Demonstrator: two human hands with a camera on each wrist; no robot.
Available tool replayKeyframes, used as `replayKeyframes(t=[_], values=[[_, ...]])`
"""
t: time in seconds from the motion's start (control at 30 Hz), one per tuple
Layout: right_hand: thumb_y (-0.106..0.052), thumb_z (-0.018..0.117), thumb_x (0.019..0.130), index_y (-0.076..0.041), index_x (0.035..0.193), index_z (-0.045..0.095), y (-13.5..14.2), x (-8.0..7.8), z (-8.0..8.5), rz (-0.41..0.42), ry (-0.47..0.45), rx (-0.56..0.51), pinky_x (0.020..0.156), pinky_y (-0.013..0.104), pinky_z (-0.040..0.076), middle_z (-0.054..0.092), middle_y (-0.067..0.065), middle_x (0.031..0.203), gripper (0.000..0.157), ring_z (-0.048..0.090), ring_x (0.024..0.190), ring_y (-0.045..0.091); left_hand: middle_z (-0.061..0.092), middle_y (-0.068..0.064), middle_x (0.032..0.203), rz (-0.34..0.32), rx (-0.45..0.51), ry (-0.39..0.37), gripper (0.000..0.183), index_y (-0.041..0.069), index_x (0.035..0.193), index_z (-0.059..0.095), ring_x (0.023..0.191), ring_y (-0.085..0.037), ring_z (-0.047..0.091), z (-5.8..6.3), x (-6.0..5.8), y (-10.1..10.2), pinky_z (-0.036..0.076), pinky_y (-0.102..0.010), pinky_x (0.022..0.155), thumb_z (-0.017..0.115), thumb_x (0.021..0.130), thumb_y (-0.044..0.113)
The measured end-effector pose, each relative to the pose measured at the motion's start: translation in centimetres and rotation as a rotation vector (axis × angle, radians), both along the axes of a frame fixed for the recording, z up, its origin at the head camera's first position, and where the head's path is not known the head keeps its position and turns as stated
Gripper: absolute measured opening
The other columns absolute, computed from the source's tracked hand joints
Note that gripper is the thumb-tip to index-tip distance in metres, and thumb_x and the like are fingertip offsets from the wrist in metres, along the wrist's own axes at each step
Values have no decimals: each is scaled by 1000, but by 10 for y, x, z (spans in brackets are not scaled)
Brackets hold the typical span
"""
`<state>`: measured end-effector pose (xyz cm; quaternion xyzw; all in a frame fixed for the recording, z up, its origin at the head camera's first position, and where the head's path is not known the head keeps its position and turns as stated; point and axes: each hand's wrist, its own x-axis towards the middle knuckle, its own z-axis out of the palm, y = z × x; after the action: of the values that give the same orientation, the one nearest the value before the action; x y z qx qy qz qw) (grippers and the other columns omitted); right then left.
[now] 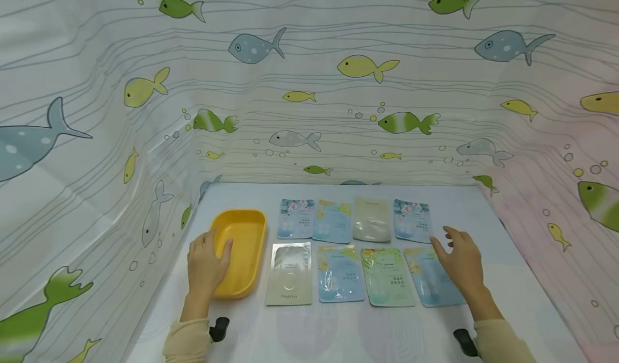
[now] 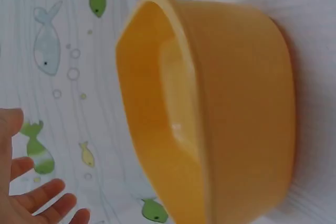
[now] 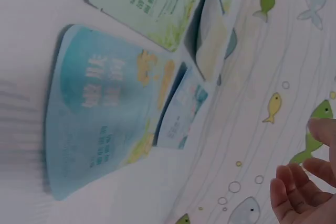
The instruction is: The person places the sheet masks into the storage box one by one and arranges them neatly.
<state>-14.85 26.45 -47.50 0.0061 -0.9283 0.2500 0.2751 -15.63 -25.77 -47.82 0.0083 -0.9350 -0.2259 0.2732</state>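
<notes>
A yellow plastic basin [image 1: 242, 282] stands at the table's left, its tall side wall [image 2: 247, 114] filling much of the left wrist view. My left hand [image 1: 207, 261] hovers by its left rim with relaxed fingers and holds nothing. Above the front-right blue mask packet [image 1: 435, 280] is my right hand [image 1: 461, 261], fingers loosely bent and nothing between them. Part of that packet is hidden by the hand in the head view; the right wrist view shows it whole, lying flat, apart from the fingers. A blue floral packet [image 1: 412, 220] lies just behind.
Several flat packets lie in two rows, among them a green one [image 1: 388, 277], a silver-and-beige one [image 1: 290, 274] and a beige one [image 1: 372, 219]. A fish-print curtain [image 1: 338, 94] hangs behind the white table [image 1: 329, 336] and along both sides.
</notes>
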Motion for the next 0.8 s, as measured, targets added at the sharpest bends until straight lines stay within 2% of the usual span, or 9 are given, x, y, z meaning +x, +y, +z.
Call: replayKeyframes(t=[0.13,0.27,0.37,0.5,0.63,0.8], values=[[-12,70,82,12,113,57,11,8,-9,-40,-112,-62,65,52,49,60,29,91,41,61,76,40,48,-33,119,89,10,-52,55,-9,130,44,108,-48,42,-11,8,-16,35,-61,85,61,89,23],[-14,68,84,14,113,56,22,13,-18,-67,-224,-93,64,51,50,61,30,91,42,62,76,39,44,-36,124,154,25,-169,57,-10,133,39,113,-50,38,-17,15,-26,33,-65,87,57,91,24],[-16,67,85,14,114,55,31,17,-25,-86,-281,-111,64,51,50,62,30,91,44,62,77,40,42,-38,126,165,39,-279,57,-12,134,35,114,-53,38,-22,17,-32,32,-67,89,53,94,25],[-20,65,87,14,116,53,43,22,-31,-119,-357,-139,64,50,50,62,30,91,47,62,80,42,40,-42,125,153,66,-368,56,-17,133,32,112,-58,40,-33,18,-36,34,-66,90,47,96,22],[-22,63,88,16,117,50,50,27,-34,-113,-436,-139,63,48,51,61,32,94,49,61,85,45,38,-44,126,171,128,-364,54,-23,130,31,112,-60,40,-40,20,-39,36,-63,92,45,96,16],[-24,63,87,17,118,49,56,29,-41,-95,-524,-126,64,48,50,60,34,97,53,59,85,47,45,-46,117,213,174,-330,45,-25,123,39,108,-59,44,-49,22,-42,37,-62,91,44,94,10]])
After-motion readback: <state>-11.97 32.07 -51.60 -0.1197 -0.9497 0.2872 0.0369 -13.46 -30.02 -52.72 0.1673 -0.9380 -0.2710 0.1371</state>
